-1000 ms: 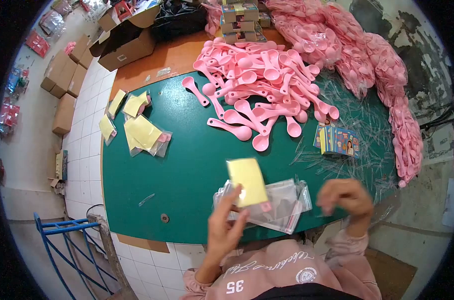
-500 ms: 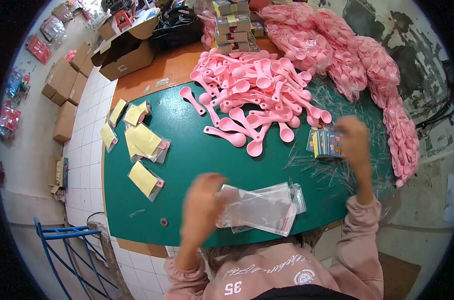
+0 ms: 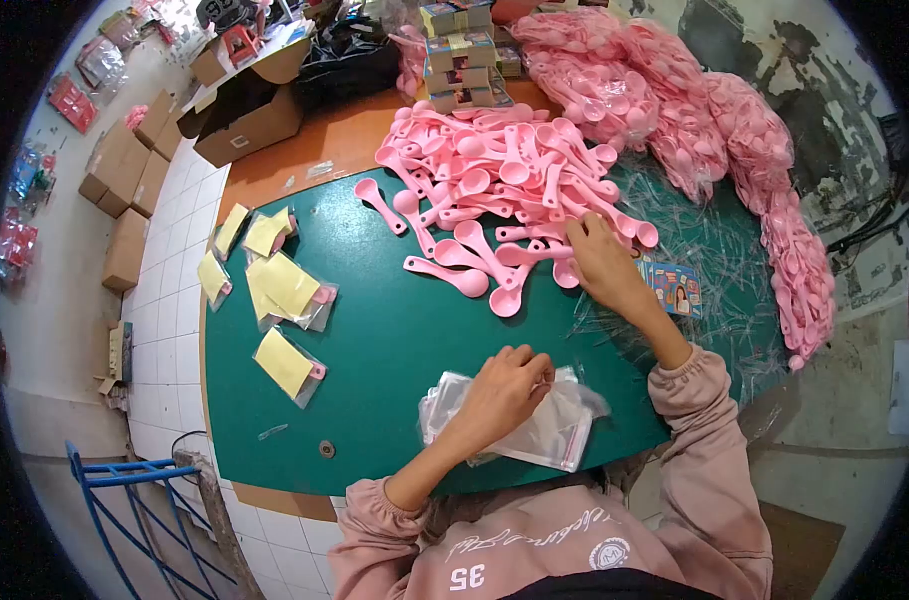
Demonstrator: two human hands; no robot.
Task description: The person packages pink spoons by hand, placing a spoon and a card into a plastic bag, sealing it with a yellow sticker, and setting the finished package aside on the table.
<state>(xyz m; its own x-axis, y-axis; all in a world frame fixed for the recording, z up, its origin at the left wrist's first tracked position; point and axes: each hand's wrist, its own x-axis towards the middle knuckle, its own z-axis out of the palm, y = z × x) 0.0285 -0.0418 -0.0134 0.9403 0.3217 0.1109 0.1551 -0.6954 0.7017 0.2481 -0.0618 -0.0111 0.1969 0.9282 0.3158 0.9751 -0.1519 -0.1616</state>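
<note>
My left hand [image 3: 506, 395] is over the stack of clear plastic bags [image 3: 559, 445] near the table's front edge. Its fingers are pinched together on a clear bag whose right side looks blurred and lifted. Reaching to the front right of the heap of pink measuring spoons [image 3: 484, 165], my right hand [image 3: 602, 262] has its fingers closed on one pink spoon [image 3: 534, 252], partly hidden by the hand. Right of that wrist lie printed cards [image 3: 674, 288] with a colourful picture, partly covered by the forearm.
Several bagged pieces with pale yellow cards [image 3: 286, 285] lie on the left of the green table [image 3: 364, 330]. Clear plastic scraps [image 3: 729, 270] cover its right side. Large bags of pink spoons [image 3: 664, 100], bundled card stacks [image 3: 459, 60] and an open carton [image 3: 244, 120] stand behind.
My right hand has moved left from the card stack to the spoons. My left hand has moved right, over the clear bags. The cards now lie spread flatter.
</note>
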